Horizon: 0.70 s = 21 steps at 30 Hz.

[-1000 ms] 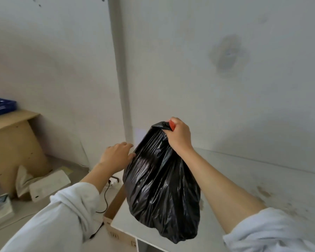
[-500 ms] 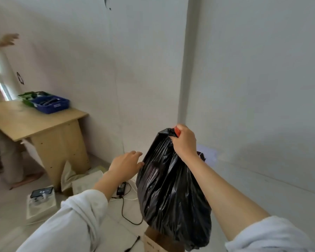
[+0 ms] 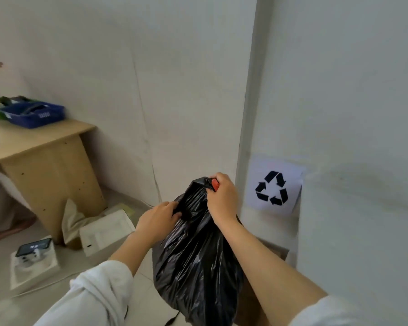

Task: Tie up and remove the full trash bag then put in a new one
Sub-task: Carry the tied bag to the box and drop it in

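A full black trash bag (image 3: 196, 262) hangs in the air in front of me. My right hand (image 3: 223, 196) grips its gathered top, where a red drawstring (image 3: 214, 184) shows between the fingers. My left hand (image 3: 158, 218) pinches the plastic on the bag's upper left side. Behind and below the bag a brown cardboard box (image 3: 275, 251) stands on the floor against the wall, mostly hidden by the bag and my right forearm. A paper sheet with a black recycling sign (image 3: 272, 188) is stuck to the wall above it.
A wooden table (image 3: 40, 147) at the left carries a blue basket (image 3: 37, 114). On the floor lie white flat boxes (image 3: 106, 229), a phone (image 3: 33, 247) on a white box, and a cable. A white surface (image 3: 358, 231) rises at the right.
My view has swung left and down, so the recycling sign and the box came into sight. My left hand, which hovered beside the bag, now pinches its upper side. My right hand keeps its hold.
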### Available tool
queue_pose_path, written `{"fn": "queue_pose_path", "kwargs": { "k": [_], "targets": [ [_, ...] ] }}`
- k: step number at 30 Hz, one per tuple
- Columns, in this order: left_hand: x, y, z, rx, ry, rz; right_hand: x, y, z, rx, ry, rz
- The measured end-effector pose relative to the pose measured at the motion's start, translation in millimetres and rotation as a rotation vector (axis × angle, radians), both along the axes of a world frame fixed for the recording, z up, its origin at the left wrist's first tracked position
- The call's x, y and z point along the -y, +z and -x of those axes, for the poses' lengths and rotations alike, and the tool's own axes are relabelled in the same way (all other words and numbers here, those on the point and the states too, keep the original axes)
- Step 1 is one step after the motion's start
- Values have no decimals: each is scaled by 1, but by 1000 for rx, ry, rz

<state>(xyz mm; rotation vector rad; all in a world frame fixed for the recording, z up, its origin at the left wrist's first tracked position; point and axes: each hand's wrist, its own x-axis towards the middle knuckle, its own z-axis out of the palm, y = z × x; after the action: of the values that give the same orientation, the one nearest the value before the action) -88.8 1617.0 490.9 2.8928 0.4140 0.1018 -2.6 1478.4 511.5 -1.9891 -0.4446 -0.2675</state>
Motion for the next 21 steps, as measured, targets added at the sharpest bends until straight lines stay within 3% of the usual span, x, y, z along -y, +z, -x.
{"fn": "queue_pose_path", "kwargs": {
  "k": [7,17,21],
  "targets": [
    [-2,-161,-43,-22,-107,163,-3,-149,-43,18,-102,84],
    [26,-318,-84,-46,-196,211,26,-292,-55,70,-406,331],
    [32,-387,-82,-51,-192,285,42,-335,-50,66,-554,332]
  ]
}}
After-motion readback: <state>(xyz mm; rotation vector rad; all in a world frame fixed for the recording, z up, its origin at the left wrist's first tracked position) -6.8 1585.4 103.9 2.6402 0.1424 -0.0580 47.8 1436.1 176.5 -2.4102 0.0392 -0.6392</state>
